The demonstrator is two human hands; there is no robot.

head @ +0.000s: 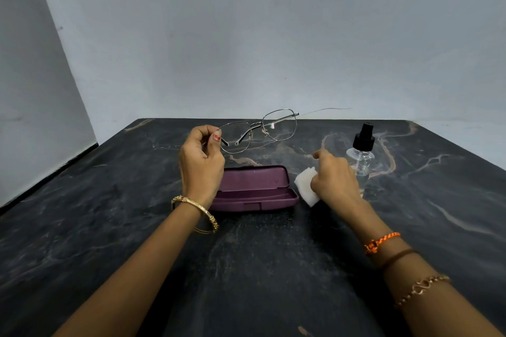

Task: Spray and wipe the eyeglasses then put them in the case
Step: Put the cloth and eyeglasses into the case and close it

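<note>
Thin metal-framed eyeglasses (262, 128) hang in the air above the dark marble table (109, 213). My left hand (201, 161) pinches them at the left end of the frame. One temple sticks out to the right, the other is folded behind the lenses. An open purple glasses case (257, 189) lies on the table just below and right of that hand. My right hand (335, 178) is closed on a folded white wipe (305, 186) to the right of the case. A clear spray bottle (361, 150) with a black pump top stands just behind the right hand.
A grey wall runs along the table's far edge, and a second wall borders it on the left. Bare table surface spreads in front of the case, between my forearms.
</note>
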